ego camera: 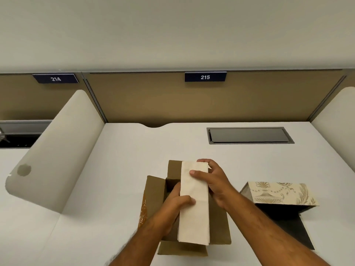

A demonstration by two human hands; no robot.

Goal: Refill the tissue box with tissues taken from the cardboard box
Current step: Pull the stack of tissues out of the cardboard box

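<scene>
We have both hands on a stack of folded white tissues (pixel 194 204), right over the open cardboard box (pixel 217 223) in the middle of the white desk (pixel 119 169). Our left hand (pixel 176 206) pinches the stack's left edge, thumb across the top face; our right hand (pixel 213 179) clamps the far end, thumb on top and fingers wrapped behind. So the stack is gripped from both sides and sits above the carton, not yet anywhere near its destination.

That destination, the patterned tissue box (pixel 280 194), waits just to the right with its flap raised and a dark opening (pixel 286 214) below it.

Now, the risks. These are loose folded sheets, so if our grip slackens on either side, the lower layers could fan out and slide back into the carton. The near end of the stack hangs unsupported; it may sag or peel apart on the way across. The carton's brown flaps (pixel 155 192) stand close around the hands, and a catch there could tug the carton along or ruffle the bottom sheets. At the tissue box, an angled entry could snag the stack on the rim and crumple it.
</scene>
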